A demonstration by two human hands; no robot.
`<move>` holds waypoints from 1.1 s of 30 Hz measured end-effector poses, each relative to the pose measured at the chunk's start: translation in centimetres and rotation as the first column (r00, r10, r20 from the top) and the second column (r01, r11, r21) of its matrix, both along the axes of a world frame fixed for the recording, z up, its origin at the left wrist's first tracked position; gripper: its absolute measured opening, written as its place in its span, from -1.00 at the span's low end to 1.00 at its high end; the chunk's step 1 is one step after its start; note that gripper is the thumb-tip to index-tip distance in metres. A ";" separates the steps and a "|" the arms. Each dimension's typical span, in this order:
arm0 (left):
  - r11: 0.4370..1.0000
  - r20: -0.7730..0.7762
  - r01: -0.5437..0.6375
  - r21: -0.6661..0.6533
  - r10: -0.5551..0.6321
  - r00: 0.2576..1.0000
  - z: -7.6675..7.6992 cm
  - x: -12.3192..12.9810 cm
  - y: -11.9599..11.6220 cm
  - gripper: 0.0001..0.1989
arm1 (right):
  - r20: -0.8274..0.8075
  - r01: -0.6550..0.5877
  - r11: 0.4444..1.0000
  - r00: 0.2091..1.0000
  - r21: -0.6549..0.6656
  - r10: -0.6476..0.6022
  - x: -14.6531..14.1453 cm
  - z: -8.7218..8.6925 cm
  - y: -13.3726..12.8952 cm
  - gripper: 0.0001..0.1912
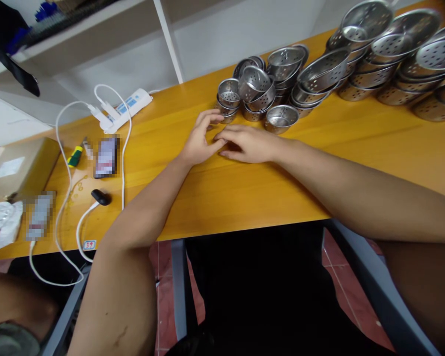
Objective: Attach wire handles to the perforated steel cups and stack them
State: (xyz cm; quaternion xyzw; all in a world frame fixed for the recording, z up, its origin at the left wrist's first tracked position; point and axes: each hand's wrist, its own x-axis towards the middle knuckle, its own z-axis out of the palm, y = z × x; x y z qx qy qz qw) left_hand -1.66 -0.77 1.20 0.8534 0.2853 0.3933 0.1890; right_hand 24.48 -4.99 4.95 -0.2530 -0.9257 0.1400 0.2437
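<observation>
We are holding our left hand (200, 142) half open just in front of the small stack of perforated steel cups (228, 102), possibly brushing it; we cannot tell. Our right hand (244, 143) is curving part-open alongside, fingertips near the left thumb, and neither is visibly gripping anything. The single cup (281, 119) is sitting right of that stack, so we are probably doing best by steadying the stack and holding our right hand off that cup.

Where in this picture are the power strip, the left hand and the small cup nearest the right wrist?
Power strip (134, 104), head view: top face.
Left hand (199, 143), head view: back of the hand.
Small cup (281, 118), head view: inside the bowl.
</observation>
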 end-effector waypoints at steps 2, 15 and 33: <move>0.999 0.001 0.049 -0.018 -0.049 0.999 0.3 0.2 -0.3 -0.47 | 0.058 0.003 1.000 0.998 0.019 -0.004 0.1 0.1 0.0 -0.69; 0.982 0.005 0.155 -0.109 -0.155 0.988 1.1 0.6 -1.0 -0.57 | 0.072 -0.021 0.999 0.997 0.031 0.019 0.6 -0.2 0.0 -0.46; 0.968 0.115 0.024 -0.251 0.005 0.993 2.1 0.6 -2.0 -0.56 | 0.361 0.577 0.774 0.685 0.260 -0.633 5.8 9.7 -3.0 -0.70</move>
